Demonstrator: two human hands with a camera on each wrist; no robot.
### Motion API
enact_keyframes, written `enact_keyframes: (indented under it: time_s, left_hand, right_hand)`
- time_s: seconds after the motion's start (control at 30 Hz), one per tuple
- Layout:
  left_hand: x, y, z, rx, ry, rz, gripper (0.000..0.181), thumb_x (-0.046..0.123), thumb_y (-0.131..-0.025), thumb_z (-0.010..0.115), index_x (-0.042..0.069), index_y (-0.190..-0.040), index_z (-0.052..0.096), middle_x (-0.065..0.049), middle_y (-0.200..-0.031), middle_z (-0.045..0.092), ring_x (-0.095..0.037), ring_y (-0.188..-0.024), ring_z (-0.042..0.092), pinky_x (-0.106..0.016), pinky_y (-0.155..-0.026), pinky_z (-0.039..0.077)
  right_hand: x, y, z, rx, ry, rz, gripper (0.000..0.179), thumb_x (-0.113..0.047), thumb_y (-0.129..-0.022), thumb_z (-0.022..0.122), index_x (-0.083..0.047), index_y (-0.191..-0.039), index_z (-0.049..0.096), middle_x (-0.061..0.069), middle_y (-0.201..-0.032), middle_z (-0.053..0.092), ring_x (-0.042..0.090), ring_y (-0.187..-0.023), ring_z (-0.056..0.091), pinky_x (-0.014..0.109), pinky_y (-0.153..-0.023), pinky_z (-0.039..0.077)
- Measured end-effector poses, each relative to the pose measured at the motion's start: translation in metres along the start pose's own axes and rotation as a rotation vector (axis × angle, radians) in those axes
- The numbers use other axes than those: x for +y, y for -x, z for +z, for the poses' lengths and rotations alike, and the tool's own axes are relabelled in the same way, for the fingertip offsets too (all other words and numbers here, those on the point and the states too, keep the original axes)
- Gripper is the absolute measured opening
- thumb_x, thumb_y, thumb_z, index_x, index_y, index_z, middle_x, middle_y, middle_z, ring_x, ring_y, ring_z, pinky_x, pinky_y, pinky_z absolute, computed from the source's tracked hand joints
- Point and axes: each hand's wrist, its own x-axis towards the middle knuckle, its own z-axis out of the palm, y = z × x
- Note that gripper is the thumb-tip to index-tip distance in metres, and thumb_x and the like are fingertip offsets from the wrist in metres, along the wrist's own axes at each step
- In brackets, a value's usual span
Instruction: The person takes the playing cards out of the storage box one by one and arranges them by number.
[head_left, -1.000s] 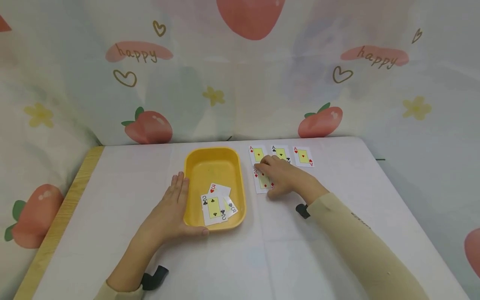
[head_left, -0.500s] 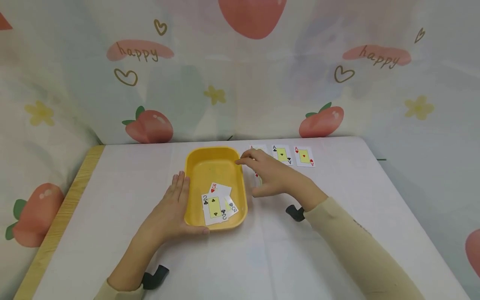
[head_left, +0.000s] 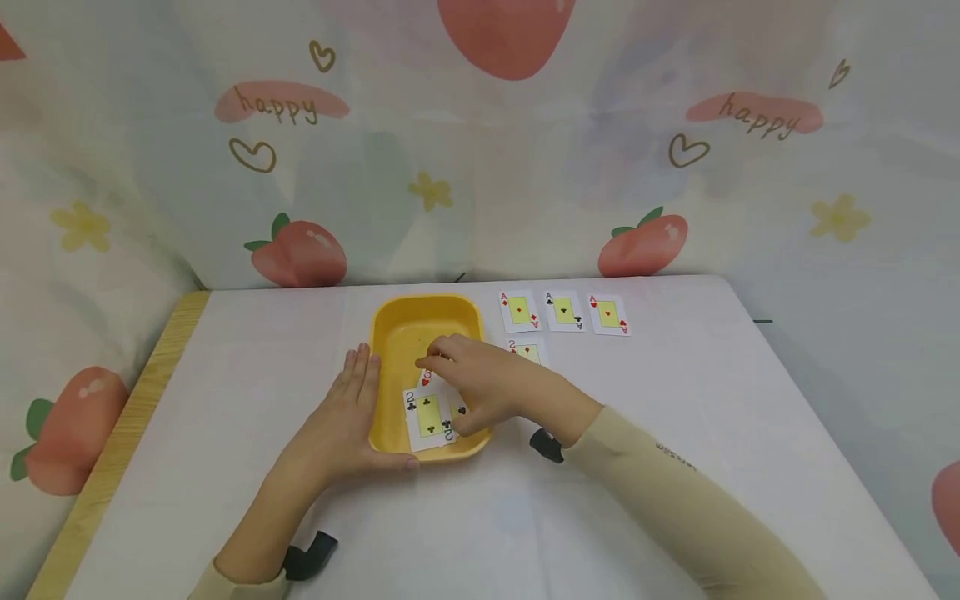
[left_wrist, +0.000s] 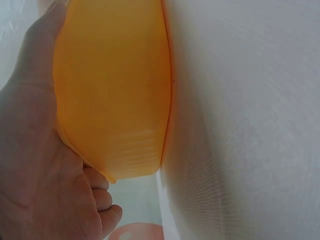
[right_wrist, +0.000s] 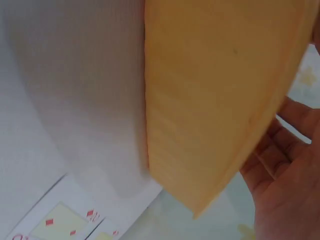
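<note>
While our left hand (head_left: 339, 429), straight-fingered, flanks one tray (head_left: 393, 333), presumably steadying it, our right hand (head_left: 483, 379), loosely curved, grasping nothing, hangs over three playing cards (head_left: 427, 417).

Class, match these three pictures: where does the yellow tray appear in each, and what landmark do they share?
Head: yellow tray just left of centre, mostly below mid-height.
Left wrist: upper part, left of centre, outer wall showing.
Right wrist: upper part, right of centre, slanting.
Shared landmark: the white tabletop.
</note>
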Motion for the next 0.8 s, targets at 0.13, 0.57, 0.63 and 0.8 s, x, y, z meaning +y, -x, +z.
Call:
enact_keyframes:
  time_s: [0.13, 0.57, 0.63, 0.8]
  left_hand:
    - [0.0, 0.001, 0.0, 0.009, -0.003, 0.015, 0.147, 0.084, -0.062, 0.071, -0.002, -0.158, 0.0, -0.018, -0.167, -0.005, -0.034, -0.154, -0.003, -0.052, -0.123, 0.018]
    - [0.001, 0.001, -0.001, 0.007, -0.001, 0.015, 0.146, 0.084, -0.062, 0.07, -0.001, -0.158, 0.0, -0.018, -0.167, -0.005, -0.034, -0.154, -0.003, -0.052, -0.123, 0.018]
    - [0.001, 0.001, -0.001, 0.007, -0.003, 0.015, 0.146, 0.084, -0.062, 0.07, 0.0, -0.158, 0.0, -0.017, -0.167, -0.006, -0.034, -0.154, -0.003, -0.052, -0.123, 0.018]
    - [0.001, 0.001, -0.001, 0.006, -0.001, 0.012, 0.147, 0.085, -0.062, 0.07, 0.0, -0.158, -0.001, -0.017, -0.167, -0.007, -0.034, -0.154, -0.003, -0.052, -0.123, 0.017]
  right_hand:
    - [-0.008, -0.01, 0.008, -0.047, 0.048, 0.008, 0.087, -0.043, -0.074, 0.079, -0.01, -0.148, 0.046, 0.002, -0.135, 0.049, 0.015, -0.12, 0.047, 0.026, -0.109, 0.042]
    - [-0.021, -0.023, 0.028, -0.199, 0.24, 0.082, 0.092, -0.062, -0.071, 0.079, -0.018, -0.146, 0.048, 0.0, -0.132, 0.048, 0.014, -0.111, 0.044, 0.027, -0.104, 0.044]
    - [-0.022, -0.023, 0.028, -0.198, 0.244, 0.083, 0.092, -0.062, -0.07, 0.08, -0.018, -0.145, 0.05, 0.0, -0.131, 0.049, 0.014, -0.111, 0.044, 0.026, -0.103, 0.044]
    - [-0.023, -0.025, 0.028, -0.192, 0.244, 0.089, 0.089, -0.06, -0.069, 0.082, -0.018, -0.142, 0.052, -0.001, -0.128, 0.05, 0.014, -0.109, 0.044, 0.026, -0.101, 0.045]
